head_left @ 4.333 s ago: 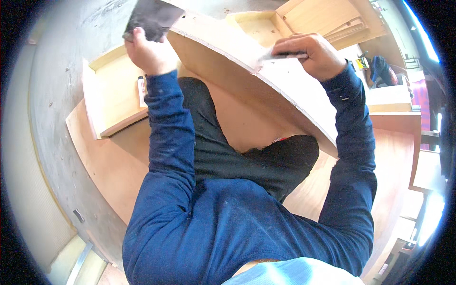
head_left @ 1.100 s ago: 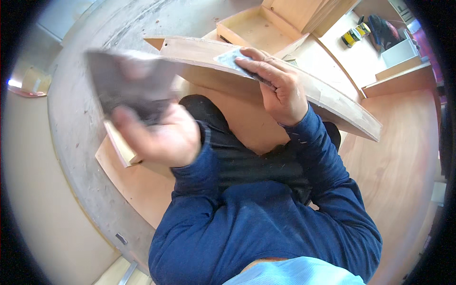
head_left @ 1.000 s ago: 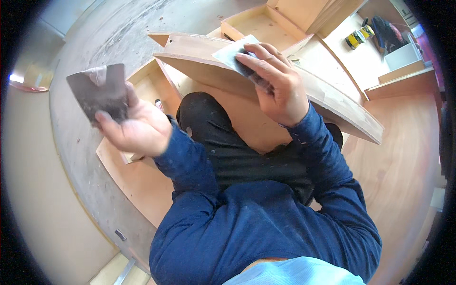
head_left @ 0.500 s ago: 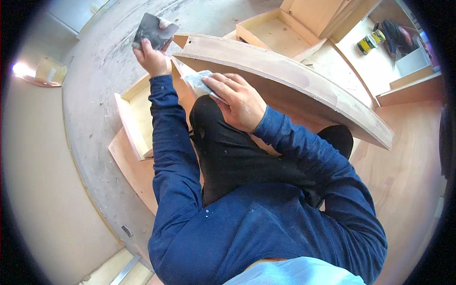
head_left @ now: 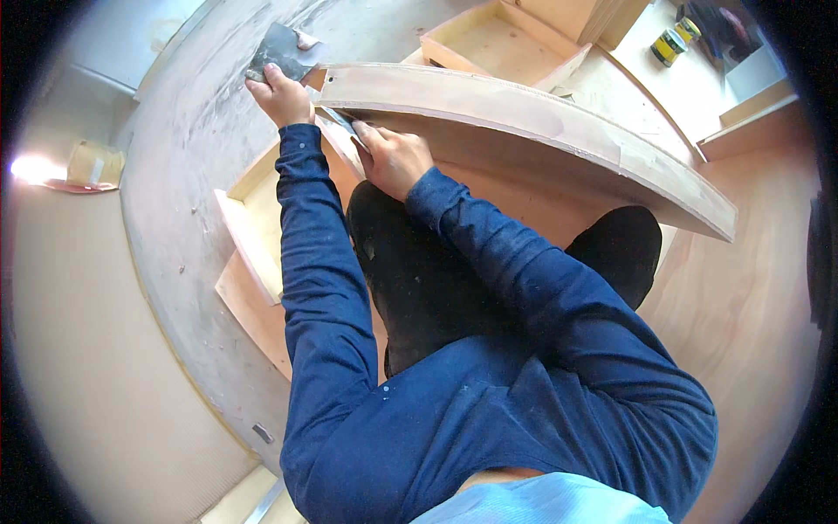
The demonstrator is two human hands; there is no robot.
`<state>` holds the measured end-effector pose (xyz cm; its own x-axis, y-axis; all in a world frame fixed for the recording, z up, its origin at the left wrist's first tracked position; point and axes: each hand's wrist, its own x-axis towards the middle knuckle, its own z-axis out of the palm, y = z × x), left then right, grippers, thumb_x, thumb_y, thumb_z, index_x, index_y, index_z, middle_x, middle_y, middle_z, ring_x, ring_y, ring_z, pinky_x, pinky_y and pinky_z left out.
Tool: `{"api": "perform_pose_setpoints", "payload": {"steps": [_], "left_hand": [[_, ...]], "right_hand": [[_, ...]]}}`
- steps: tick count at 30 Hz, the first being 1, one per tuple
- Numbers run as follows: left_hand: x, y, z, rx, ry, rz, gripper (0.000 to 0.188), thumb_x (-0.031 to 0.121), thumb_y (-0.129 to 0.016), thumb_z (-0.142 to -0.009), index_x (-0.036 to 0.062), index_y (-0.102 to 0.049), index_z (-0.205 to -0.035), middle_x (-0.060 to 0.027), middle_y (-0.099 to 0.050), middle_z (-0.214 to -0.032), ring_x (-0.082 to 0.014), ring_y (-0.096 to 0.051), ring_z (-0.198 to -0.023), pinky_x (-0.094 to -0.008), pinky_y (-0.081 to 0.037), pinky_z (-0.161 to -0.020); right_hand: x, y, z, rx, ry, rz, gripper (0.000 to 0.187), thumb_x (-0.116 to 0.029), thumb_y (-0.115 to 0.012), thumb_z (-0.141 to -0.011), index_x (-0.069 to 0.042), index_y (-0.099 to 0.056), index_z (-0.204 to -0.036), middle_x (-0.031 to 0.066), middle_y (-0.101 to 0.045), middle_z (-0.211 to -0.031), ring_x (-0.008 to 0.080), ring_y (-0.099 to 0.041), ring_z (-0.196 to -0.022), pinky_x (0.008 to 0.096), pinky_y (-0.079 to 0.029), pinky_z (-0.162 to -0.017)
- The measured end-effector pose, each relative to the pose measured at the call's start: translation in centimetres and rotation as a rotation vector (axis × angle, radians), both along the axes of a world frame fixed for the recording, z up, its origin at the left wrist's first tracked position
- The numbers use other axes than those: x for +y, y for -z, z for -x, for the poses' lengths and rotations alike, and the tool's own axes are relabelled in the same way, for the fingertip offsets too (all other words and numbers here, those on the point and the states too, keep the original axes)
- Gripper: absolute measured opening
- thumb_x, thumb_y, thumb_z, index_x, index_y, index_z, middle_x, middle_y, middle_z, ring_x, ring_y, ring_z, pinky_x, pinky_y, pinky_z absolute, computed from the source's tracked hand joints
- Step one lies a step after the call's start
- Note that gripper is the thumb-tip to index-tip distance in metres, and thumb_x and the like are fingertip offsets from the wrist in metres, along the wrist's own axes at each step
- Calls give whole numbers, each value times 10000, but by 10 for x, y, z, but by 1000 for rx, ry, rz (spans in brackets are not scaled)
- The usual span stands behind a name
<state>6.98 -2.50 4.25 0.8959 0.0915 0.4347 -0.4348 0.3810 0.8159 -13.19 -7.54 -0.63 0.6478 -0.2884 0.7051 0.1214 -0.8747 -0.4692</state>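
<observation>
My left hand point(head_left: 285, 101) grips a dark grey square plate point(head_left: 278, 52) by its near edge, beyond the left end of a long curved wooden panel point(head_left: 524, 112). A pale smear of what looks like putty sits at the plate's right corner. My right hand point(head_left: 399, 162) is closed around a putty knife point(head_left: 337, 118), its blade close to the panel's left end; whether it touches the wood I cannot tell. The handle is hidden in my fingers. The panel lies across, above my knees, with its pale edge strip facing up.
A shallow wooden drawer box point(head_left: 497, 39) stands beyond the panel, and another point(head_left: 249, 218) lies left of my left forearm. Yellow-and-black cans point(head_left: 669, 47) stand at the far right. Reddish plywood point(head_left: 742, 210) spreads to the right, grey dusty floor point(head_left: 183, 166) to the left.
My right hand has moved left and slightly forward, bringing the putty knife to the panel's left end. The blade has turned more edge-on. My left hand still holds the plate in nearly the same place.
</observation>
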Motion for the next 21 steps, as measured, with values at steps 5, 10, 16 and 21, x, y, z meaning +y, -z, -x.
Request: {"api": "perform_pose_setpoints", "payload": {"steps": [5, 10, 16, 21], "left_hand": [[-1, -13, 15, -29, -134, -234, 395, 129, -439, -961, -132, -397, -1254, -272, -531, -1244, -332, -564, -1103, -398, -430, -989], [6, 1, 4, -66, -181, -201, 441, 149, -445, -985, -104, -379, -1340, -269, -502, -1324, -342, -528, -1197, -390, -395, -1033], [8, 9, 6, 16, -114, -125, 433, 152, -450, -991, -90, -372, -1342, -231, -509, -1305, -307, -540, -1146, -389, -417, -996], [9, 19, -21, 4, -134, -81, 472, 186, -481, -980, -73, -366, -1358, -223, -515, -1287, -302, -576, -1117, -379, -500, -913]], "right_hand": [[-16, 9, 21, 19, 17, -207, 211, -104, -631, -860, -45, -657, -1060, 211, -666, -824, 367, -666, -698, 447, -542, -599], [-44, 15, 75, -67, 69, -204, 129, -74, -670, -857, -42, -668, -982, 219, -649, -758, 387, -659, -668, 419, -524, -562], [-75, 34, 142, -70, 79, -319, 81, -84, -678, -872, -26, -668, -926, 204, -644, -740, 375, -659, -651, 380, -514, -548], [-97, 51, 173, -166, 198, -368, 67, -86, -681, -875, -27, -653, -858, 193, -607, -682, 370, -626, -594, 361, -485, -516]]}}
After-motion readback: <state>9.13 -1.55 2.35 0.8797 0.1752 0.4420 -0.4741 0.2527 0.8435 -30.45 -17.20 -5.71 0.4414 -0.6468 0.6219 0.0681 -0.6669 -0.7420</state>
